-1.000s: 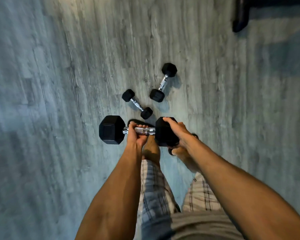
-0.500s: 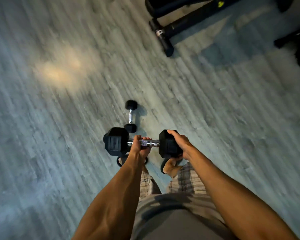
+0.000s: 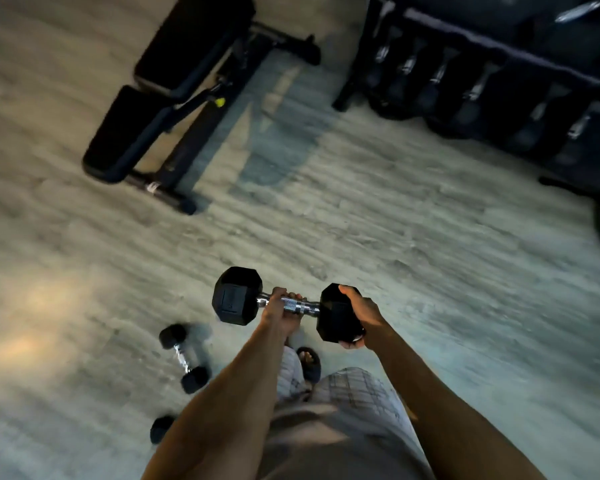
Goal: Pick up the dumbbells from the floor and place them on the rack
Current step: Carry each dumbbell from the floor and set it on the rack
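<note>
The left hand (image 3: 278, 308) gripped the handle of a large dumbbell (image 3: 236, 296); the right hand (image 3: 360, 317) cupped its right head with curled fingers. The rack (image 3: 499, 57) stood ahead.

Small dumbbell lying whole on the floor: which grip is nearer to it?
Left. The left grip, round the bar of the large hex dumbbell, is up and right of the small dumbbell; the right grip holds the far head, farther right.

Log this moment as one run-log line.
state: large dumbbell held off floor | left hand: grips handle | right hand: cups right head | rack: ahead, not reached | small dumbbell: on floor
</note>
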Available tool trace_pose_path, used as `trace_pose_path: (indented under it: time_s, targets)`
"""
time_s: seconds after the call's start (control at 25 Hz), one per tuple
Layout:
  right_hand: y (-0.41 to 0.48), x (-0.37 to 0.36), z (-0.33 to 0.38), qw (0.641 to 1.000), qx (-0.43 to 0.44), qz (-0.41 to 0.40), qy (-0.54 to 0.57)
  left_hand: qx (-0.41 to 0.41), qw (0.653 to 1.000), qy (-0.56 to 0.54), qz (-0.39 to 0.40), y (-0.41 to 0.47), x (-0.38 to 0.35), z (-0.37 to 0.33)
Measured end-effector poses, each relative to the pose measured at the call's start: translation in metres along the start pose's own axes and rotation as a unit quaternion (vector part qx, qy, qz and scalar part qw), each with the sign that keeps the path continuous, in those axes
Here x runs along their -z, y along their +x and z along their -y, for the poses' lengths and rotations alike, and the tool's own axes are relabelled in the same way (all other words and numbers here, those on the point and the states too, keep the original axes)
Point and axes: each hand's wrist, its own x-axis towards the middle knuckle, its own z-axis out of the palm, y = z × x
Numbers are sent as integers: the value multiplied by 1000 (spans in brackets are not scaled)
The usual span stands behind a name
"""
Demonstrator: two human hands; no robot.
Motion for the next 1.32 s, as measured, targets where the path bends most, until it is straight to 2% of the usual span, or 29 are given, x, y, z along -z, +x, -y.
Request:
trace_pose_path:
  time_s: [0.12, 0.24, 0.36, 0.6, 0.72, 0.92, 1.04, 1.2, 1.32]
  targets:
    - [13, 32, 27, 995, -12, -2, 100, 15, 998, 54, 19, 27, -71, -1]
    - [31, 59, 70, 990, 8, 7, 141, 32, 993, 115, 12, 60, -143, -6]
    - [46, 81, 124, 973, -23, -11, 230, 50, 981, 187, 29, 79, -223, -20]
    - [83, 127, 208, 945, -3, -55, 322, 59, 959, 274, 38, 107, -368, -30]
    - [102, 158, 250, 933, 9, -25, 359, 58, 951, 299, 46, 125, -432, -22]
    - [129, 245, 322, 919, 44, -55, 388, 51, 932, 356, 46, 161, -543, 16]
    - [144, 307, 356, 917, 25, -46, 395, 65, 930, 359, 35, 174, -607, 52]
    - [155, 392, 392, 907, 32, -71, 414, 64, 918, 388, 46, 179, -693, 105]
    - [165, 448, 408, 895, 9, -64, 441, 75, 898, 430, 58, 179, -754, 150]
